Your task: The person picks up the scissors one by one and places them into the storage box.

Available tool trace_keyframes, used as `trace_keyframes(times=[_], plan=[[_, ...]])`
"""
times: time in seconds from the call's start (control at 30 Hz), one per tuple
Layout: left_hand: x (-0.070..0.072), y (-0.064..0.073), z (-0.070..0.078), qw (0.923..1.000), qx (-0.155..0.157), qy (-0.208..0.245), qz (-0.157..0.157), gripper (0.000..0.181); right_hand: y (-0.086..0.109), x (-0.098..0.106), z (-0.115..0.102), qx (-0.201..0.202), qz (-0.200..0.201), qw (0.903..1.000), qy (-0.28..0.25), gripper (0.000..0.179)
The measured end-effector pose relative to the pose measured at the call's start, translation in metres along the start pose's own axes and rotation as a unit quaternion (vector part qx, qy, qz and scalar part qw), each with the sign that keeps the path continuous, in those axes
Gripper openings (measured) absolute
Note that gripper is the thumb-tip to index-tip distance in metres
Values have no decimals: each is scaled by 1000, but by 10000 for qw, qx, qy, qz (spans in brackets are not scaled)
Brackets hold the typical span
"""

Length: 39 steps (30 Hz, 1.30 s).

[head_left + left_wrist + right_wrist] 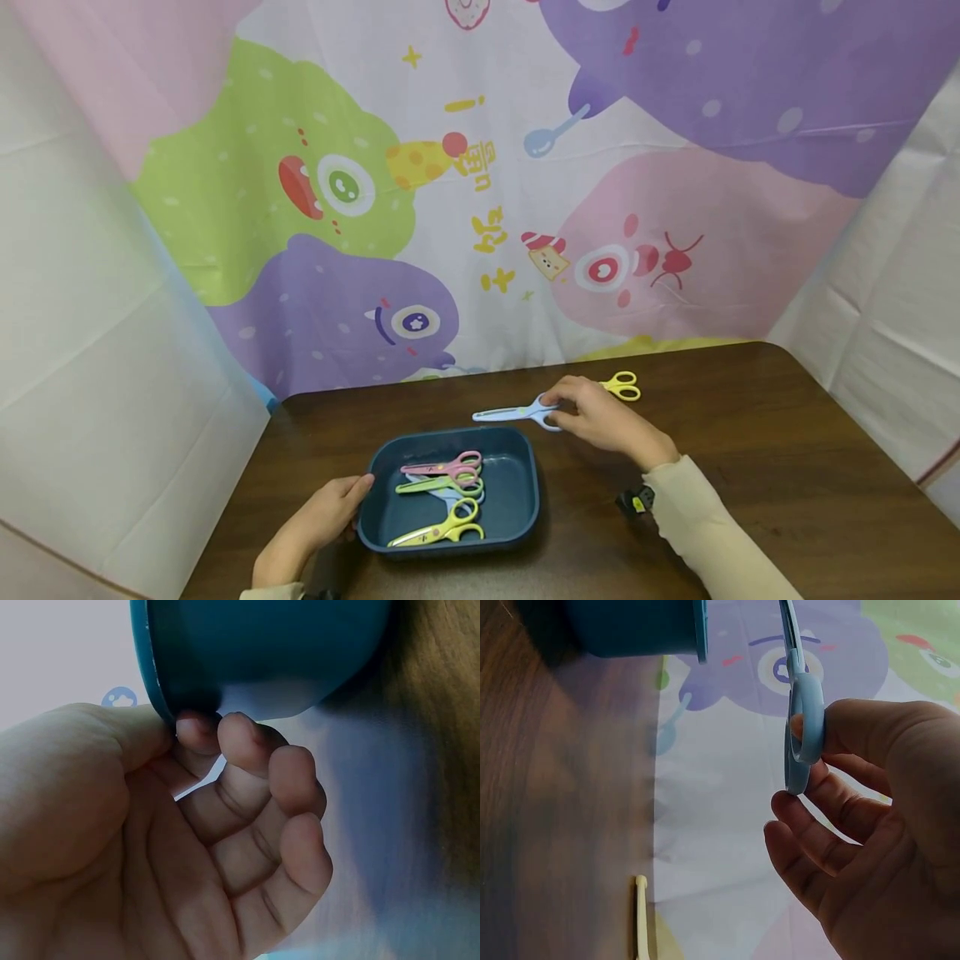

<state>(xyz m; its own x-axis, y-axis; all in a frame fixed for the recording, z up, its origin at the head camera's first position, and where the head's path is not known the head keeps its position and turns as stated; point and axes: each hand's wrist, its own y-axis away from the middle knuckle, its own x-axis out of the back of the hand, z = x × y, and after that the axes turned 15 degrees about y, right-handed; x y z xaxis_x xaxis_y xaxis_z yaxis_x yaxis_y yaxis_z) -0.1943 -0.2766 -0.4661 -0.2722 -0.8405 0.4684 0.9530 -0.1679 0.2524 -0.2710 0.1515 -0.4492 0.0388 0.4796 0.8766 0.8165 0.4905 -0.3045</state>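
My left hand (321,518) grips the left rim of a dark blue tray (514,492), thumb on the edge and fingertips against the outer wall (262,645). Inside the tray lie pink scissors (435,469), green scissors (427,484), partly covered blue scissors (442,493) and yellow scissors (435,532). Beyond the tray's far right corner, my right hand (600,417) pinches another pair of light blue scissors (506,413) by the handle loops. Their blades point left. The right wrist view shows the thumb and forefinger at the handle (808,720), the other fingers loosely bent.
Another pair of yellow scissors (626,386) lies on the brown table (750,467) behind my right hand, which partly hides it. A cloth with cartoon monsters (480,275) hangs along the table's back edge. White cloth (82,350) hangs at both sides.
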Motion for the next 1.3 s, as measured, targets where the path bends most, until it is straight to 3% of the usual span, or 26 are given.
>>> trace_keyframes(times=[0.7, 1.3], plan=[[0, 1, -1, 10000, -70, -16, -31, 39, -5, 1, -19, 82, -125, 9998, -115, 19], [1, 0, -1, 10000, -19, -61, -57, 41, -17, -13, -37, 351, -466, 9983, -3, 19]])
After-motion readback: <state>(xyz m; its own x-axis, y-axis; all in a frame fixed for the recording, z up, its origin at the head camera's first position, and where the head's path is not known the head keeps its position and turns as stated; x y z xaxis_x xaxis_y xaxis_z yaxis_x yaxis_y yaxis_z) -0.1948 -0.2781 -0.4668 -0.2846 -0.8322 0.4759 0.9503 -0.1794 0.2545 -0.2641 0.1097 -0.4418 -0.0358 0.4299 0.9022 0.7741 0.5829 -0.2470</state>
